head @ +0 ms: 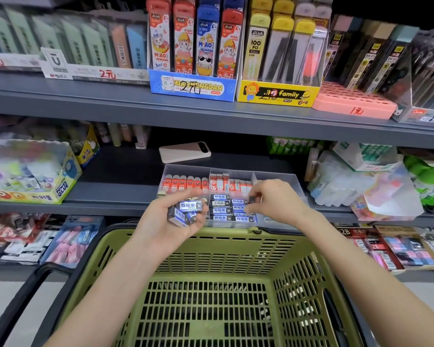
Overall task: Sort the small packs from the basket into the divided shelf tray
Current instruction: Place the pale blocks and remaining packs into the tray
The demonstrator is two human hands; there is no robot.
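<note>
Blue-and-black small packs sat gripped in the left hand; the right hand pinched a single dark pack above the clear plastic divided tray. Loosely stacked, the handful could spill.

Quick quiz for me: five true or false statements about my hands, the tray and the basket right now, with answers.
1. The left hand holds several blue packs. True.
2. The right hand holds nothing. False: it pinches one dark pack over the tray.
3. A phone lies on the shelf behind the tray. True.
4. The basket is red. False: it is green.
5. The tray's back left compartment holds red packs. True.
</note>
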